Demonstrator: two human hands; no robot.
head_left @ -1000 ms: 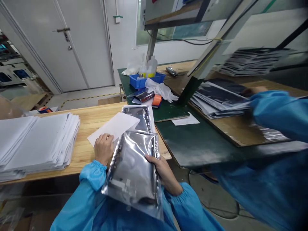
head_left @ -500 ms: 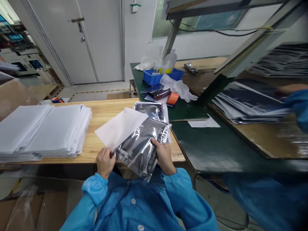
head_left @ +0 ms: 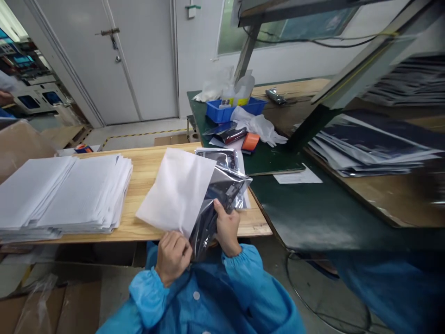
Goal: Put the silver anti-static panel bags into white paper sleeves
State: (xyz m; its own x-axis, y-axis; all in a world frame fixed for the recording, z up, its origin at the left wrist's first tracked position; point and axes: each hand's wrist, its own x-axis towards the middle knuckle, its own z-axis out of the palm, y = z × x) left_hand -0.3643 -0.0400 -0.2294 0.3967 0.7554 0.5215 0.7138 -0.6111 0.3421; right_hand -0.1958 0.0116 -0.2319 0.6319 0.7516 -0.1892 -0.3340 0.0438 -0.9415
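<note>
My right hand (head_left: pixel 227 227) is closed on the right side of a shiny silver-grey plastic bag (head_left: pixel 222 188), its thumb on top. A dark flat part shows through the film. At the near edge, my left hand (head_left: pixel 174 255) pinches the lower corner of a white sheet or sleeve (head_left: pixel 179 185). The white sheet covers the left part of the bag; whether the left fingers also hold the bag's edge is hidden. Behind them, a second bagged dark part (head_left: pixel 225 157) lies on the wooden table (head_left: pixel 146 169).
Stacks of white sheets or sleeves (head_left: pixel 79 190) lie at the left. On the green table (head_left: pixel 288 208) are a blue bin (head_left: pixel 217 113) with bottles, white gloves (head_left: pixel 262 127) and an orange item (head_left: pixel 250 142). Dark-and-white flat pieces (head_left: pixel 375 144) are piled right, beyond a slanted post (head_left: pixel 313 123).
My left hand has moved right and nearer me, drawing the white sheet across more of the bag. The bag is turned and tilted. At right, a co-worker's hand has left the pile.
</note>
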